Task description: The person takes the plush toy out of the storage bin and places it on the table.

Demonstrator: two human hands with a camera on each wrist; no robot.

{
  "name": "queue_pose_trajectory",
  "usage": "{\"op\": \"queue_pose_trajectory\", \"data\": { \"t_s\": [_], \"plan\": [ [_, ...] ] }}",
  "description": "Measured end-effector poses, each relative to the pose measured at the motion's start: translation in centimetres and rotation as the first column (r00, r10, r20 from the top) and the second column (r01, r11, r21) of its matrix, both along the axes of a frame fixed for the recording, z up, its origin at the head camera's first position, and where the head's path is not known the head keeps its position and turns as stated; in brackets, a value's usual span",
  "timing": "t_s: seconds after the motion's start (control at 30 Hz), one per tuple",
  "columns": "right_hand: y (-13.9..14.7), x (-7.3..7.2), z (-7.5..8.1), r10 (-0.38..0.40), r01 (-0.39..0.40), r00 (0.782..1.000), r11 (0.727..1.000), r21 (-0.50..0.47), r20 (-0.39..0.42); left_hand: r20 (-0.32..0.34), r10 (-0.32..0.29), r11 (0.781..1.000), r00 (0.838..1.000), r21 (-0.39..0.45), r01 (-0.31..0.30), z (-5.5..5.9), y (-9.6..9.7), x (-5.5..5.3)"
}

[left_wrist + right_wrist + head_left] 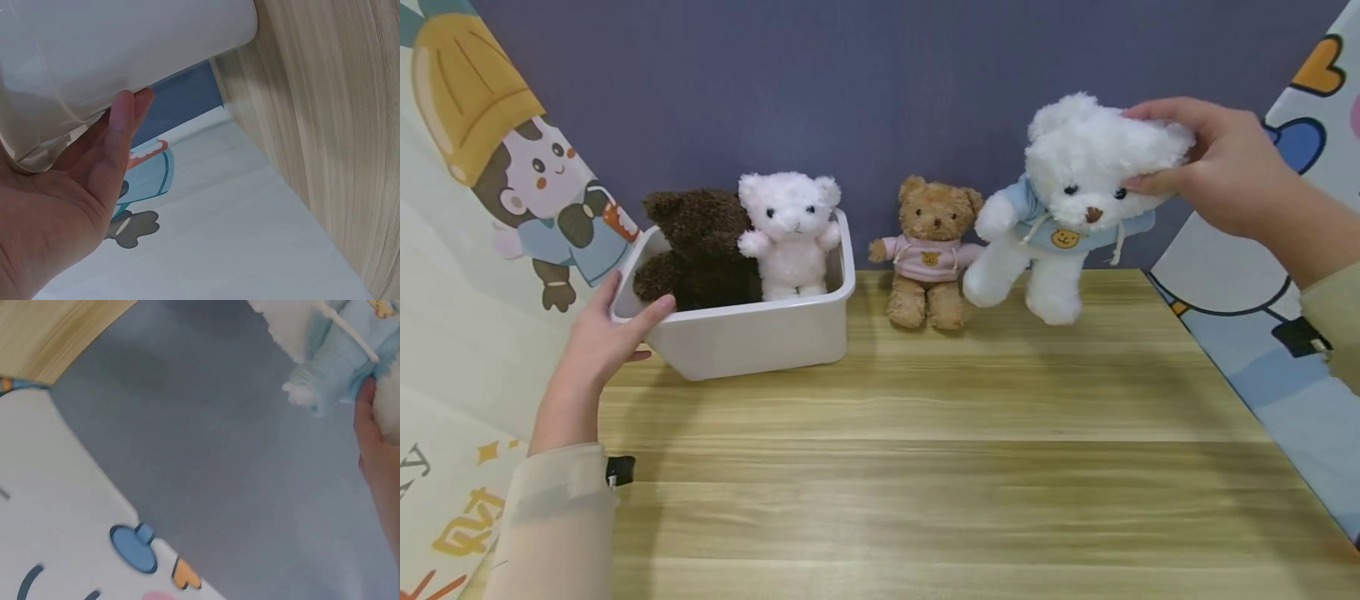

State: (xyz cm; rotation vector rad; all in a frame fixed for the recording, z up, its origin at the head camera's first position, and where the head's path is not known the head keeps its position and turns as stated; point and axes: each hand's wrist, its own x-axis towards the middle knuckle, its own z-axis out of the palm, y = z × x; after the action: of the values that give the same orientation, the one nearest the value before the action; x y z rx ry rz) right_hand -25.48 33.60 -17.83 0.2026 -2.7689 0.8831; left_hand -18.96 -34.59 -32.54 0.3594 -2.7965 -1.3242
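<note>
In the head view my left hand (593,337) grips the left end of a white plastic bin (760,340), thumb over its rim. The left wrist view shows that hand's fingers (115,144) against the bin's outer wall. A dark brown plush bear (700,225) and a small white plush bear (793,258) sit upright inside the bin. My right hand (1240,167) holds a larger white teddy bear (1078,150) by its head, slightly tilted. This bear wears a light blue hoodie (344,356) with a bear-face patch. Its legs hang near the table's back edge.
A light brown teddy bear (934,250) in a pink hoodie sits between the bin and the held bear. Behind the wooden table (940,467) stands a dark blue-grey panel (880,92). Cartoon-printed sheets (460,333) flank the table on both sides.
</note>
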Motion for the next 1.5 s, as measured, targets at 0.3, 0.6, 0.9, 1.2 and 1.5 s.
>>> {"op": "queue_pose_trajectory", "data": {
  "t_s": [0.3,0.6,0.9,1.2,1.5],
  "plan": [
    [2.8,-0.7,-1.8,0.007,-0.026,0.992,0.988,0.153,0.123,0.017,0.002,1.0,1.0,-0.021,-0.001,-0.1,-0.1,-0.2],
    [4.4,-1.6,-3.6,0.021,-0.049,0.972,0.993,0.112,0.232,-0.003,-0.01,1.0,1.0,0.003,0.01,0.0,0.0,-0.2],
    [5.5,-2.7,-5.9,0.018,-0.042,0.959,0.996,0.079,0.283,-0.013,-0.004,1.0,1.0,0.015,0.004,-0.1,-0.2,0.0],
    [5.3,-4.1,-8.1,0.012,-0.032,0.96,0.997,0.065,0.279,-0.009,0.008,1.0,1.0,0.01,-0.008,0.1,-0.2,0.1],
    [6.0,-5.2,-11.0,0.045,-0.037,0.953,0.999,-0.034,0.298,-0.01,0.005,1.0,1.0,0.013,-0.004,0.1,0.2,0.2]
  ]
}}
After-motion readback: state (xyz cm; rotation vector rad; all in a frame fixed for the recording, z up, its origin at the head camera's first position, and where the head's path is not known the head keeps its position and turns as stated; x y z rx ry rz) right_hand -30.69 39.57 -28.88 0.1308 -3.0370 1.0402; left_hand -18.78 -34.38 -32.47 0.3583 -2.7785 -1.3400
